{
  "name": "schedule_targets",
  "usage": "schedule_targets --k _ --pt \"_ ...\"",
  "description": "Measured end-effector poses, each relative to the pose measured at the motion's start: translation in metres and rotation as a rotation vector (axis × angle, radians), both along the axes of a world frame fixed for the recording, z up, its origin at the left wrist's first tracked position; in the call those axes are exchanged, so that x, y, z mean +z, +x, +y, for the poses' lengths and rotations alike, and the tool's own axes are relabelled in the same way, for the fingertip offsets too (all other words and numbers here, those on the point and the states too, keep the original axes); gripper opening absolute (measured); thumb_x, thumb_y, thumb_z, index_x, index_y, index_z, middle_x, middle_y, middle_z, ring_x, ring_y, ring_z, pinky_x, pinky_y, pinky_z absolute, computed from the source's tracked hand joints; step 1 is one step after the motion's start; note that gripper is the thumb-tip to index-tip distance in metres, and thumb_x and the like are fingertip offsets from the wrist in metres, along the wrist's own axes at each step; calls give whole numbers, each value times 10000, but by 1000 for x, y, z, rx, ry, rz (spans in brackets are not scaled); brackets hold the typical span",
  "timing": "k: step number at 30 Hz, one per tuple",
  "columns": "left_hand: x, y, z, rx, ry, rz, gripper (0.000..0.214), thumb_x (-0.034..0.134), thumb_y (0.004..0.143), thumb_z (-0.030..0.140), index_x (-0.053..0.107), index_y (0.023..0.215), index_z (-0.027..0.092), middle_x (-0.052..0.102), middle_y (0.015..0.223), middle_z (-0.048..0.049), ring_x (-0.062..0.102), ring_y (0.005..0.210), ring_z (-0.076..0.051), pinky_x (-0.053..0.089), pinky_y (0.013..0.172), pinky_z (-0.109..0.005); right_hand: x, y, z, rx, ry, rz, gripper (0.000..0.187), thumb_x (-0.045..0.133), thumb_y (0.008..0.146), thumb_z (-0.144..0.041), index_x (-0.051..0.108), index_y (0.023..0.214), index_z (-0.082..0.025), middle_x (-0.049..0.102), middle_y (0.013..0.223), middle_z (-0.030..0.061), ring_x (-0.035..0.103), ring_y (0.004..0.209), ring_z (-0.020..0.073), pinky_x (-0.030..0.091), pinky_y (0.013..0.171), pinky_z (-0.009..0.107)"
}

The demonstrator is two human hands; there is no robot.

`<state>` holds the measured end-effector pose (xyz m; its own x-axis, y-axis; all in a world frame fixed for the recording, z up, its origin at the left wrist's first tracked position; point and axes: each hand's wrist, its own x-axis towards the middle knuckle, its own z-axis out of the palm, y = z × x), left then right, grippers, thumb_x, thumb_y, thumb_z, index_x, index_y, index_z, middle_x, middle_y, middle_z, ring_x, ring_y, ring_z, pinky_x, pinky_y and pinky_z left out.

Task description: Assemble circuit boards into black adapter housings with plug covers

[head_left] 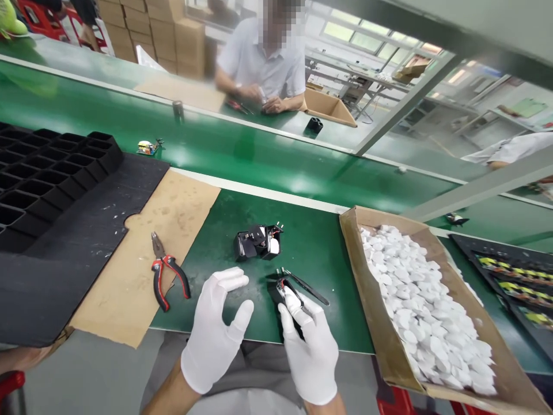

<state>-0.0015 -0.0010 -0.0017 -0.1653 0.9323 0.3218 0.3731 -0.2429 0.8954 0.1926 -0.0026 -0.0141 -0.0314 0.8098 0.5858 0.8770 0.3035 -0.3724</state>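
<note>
My left hand (218, 328), in a white glove, hovers over the green bench top with its fingers apart and nothing in them. My right hand (311, 346), gloved too, has its fingers closed on a small black plug housing (276, 290); two metal pins stick up at its far end. Part of the housing is hidden by the fingers. Dark tweezers (307, 288) lie just beyond that hand, pointing away to the right. Farther back sits a group of black plug housings (258, 241) with wires and white pieces inside.
Red-and-black pliers (166, 271) rest on brown cardboard (142, 242) at left, beside a black compartment tray (52, 173). A cardboard box (367, 300) of white pieces stands at right, near a tray of circuit boards (514, 282). Across the green conveyor (242, 153) sits a co-worker (263, 63).
</note>
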Motion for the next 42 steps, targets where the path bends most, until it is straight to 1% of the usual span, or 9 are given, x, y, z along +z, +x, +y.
schedule_targets --k 4,8,12,15,18,22,26,35,42 --pt "1 5 3 -19 -19 108 343 648 1015 203 602 1345 285 691 1313 -78 665 1277 -281 545 1117 -529 15 6 -4 30 -65 48 387 775 992 -262 739 1377 -276 836 1231 99 844 1050 248 698 913 350" --pt "0 24 5 -143 -23 258 739 870 787 201 533 1445 222 701 1349 -144 688 1257 -380 568 1075 -622 51 18 16 132 -362 286 655 671 1061 -374 450 1670 -279 686 1536 142 781 1232 264 644 1075 458" --pt "2 40 12 -170 -60 234 768 925 713 157 563 1389 180 728 1312 -167 705 1227 -406 579 1049 -634 86 31 63 569 -704 390 457 549 1115 -432 645 1548 -323 582 1670 77 524 1566 289 386 1325 549" --pt "9 38 18 -196 -89 204 603 902 713 98 630 1238 216 775 1197 -91 747 1110 -338 613 982 -547 93 39 90 736 -946 444 506 629 1067 -529 683 1507 -285 668 1582 110 606 1495 318 427 1281 600" --pt "21 29 21 -248 -122 195 565 924 645 71 671 1119 248 788 1053 -9 765 988 -287 633 887 -461 89 46 98 748 -1054 489 562 701 1016 -559 689 1488 -256 749 1464 131 701 1379 314 517 1198 596" --pt "27 26 20 -261 -125 208 553 929 638 81 685 1097 270 785 1003 23 767 932 -256 634 841 -412 83 51 91 632 -1022 490 410 801 932 -502 830 1236 -228 837 1178 92 801 1095 286 633 1031 495" --pt "18 37 17 -157 -56 253 562 913 664 114 659 1149 238 781 1013 -25 771 920 -284 631 830 -450 83 43 70 424 -896 444 228 790 944 -390 854 1103 -239 792 955 40 767 897 235 624 883 399" --pt "0 55 11 52 111 382 395 806 817 203 576 1137 211 732 942 -93 729 860 -326 611 790 -510 64 12 20 135 -352 194 64 796 953 -328 800 947 -264 736 852 1 725 756 196 587 703 324" --pt "-1 51 5 -13 100 284 744 847 780 189 503 1440 207 739 1234 -138 751 1081 -326 651 923 -483 67 11 16 128 -328 130 52 712 1016 -288 755 1028 -263 777 939 10 771 843 209 621 770 338"
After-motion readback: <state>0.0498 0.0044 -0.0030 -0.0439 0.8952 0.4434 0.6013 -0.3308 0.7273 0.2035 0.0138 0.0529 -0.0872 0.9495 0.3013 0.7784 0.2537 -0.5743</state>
